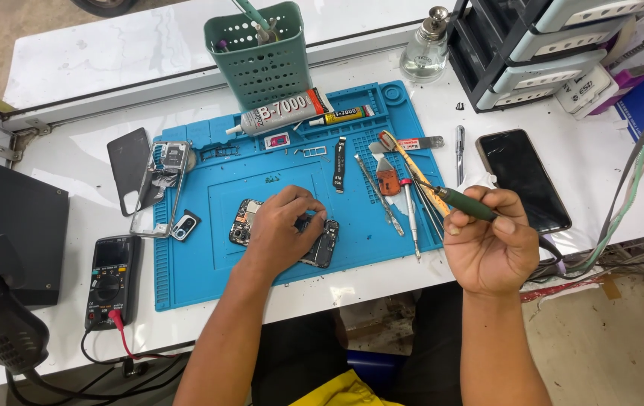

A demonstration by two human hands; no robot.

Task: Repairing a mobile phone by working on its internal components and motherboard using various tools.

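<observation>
My left hand (280,225) presses down on a dark phone circuit board (320,244) lying in the middle of the blue repair mat (194,259). My right hand (487,244) is raised off the mat's right edge and grips a slim green-handled soldering iron (461,201), its tip pointing up and left. Its cable runs off to the right behind the hand. Tweezers and thin metal tools (408,207) lie on the mat between the two hands.
A phone frame (158,188) and dark back cover (128,169) sit at the mat's left edge, a multimeter (111,278) below them. Glue tubes (280,113), a green basket (262,53), a glass bottle (423,53), a drawer unit (540,49) and a black phone (521,179) stand around.
</observation>
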